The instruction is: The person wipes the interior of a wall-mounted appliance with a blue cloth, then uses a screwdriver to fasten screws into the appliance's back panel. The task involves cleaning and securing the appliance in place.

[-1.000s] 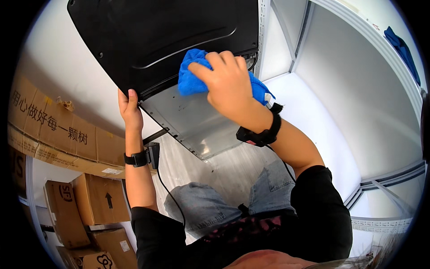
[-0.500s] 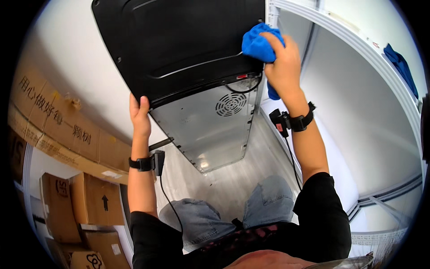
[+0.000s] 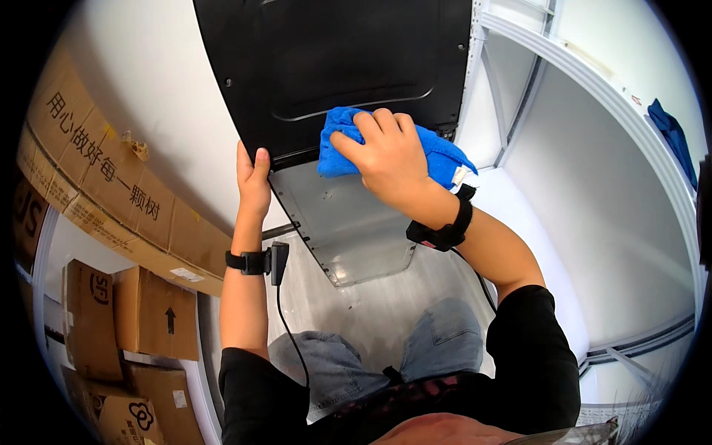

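Wiping a black panel (image 3: 348, 67), by the look of it

Right hand (image 3: 389, 159) clutches a bunched blue cloth (image 3: 340, 162) across the panel's lower edge, above a grey metal face (image 3: 356, 230). Left hand (image 3: 254, 178) grips the lower-left corner, thumb in front, other fingers partly hidden. Probably mid-wipe; another stroke would need even pressure and a steady left hold.
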{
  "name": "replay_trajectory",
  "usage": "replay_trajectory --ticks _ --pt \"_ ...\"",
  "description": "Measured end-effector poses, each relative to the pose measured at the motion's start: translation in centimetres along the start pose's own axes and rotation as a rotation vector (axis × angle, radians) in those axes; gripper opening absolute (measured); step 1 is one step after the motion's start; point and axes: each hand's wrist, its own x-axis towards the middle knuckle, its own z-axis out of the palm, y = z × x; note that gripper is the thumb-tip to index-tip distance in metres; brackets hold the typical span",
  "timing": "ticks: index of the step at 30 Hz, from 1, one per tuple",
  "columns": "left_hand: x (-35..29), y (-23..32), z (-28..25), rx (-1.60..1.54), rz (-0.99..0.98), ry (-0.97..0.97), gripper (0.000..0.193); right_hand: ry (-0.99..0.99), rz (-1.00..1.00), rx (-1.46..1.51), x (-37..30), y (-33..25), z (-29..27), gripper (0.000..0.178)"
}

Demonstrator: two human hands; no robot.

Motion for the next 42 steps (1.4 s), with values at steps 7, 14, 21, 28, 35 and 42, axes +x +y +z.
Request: replay_trajectory --ticks 7,14,21,28,35,42 --pt "-0.1 -0.2 -0.7 0.013 -0.044 -0.014 0.045 -0.017 0.311 0.018 -0.2 5.3 -3.2 0.045" --pt "-0.1 1.5 -0.1 0.014 -0.061 -0.052 0.045 0.112 0.472 -0.167 -0.6 11.2 -5.0 0.055" --pt "-0.2 1.3 0.0 0.003 -0.042 -0.04 0.043 -0.052 0.525 -0.133 -2.2 9.4 -5.5 0.059" --pt "0.1 1.4 -0.2 0.02 -0.038 -0.063 0.042 -0.004 0.545 -0.061 0.6 13.5 -5.9 0.058" --pt "0.1 1.9 -0.1 -0.001 -0.04 -0.079 0.042 -0.202 0.545 -0.05 -0.7 12.2 -7.3 0.055" --pt "0.0 1.7 -0.1 0.012 -0.035 -0.071 0.042 -0.11 0.487 -0.013 -0.4 13.1 -6.9 0.058"
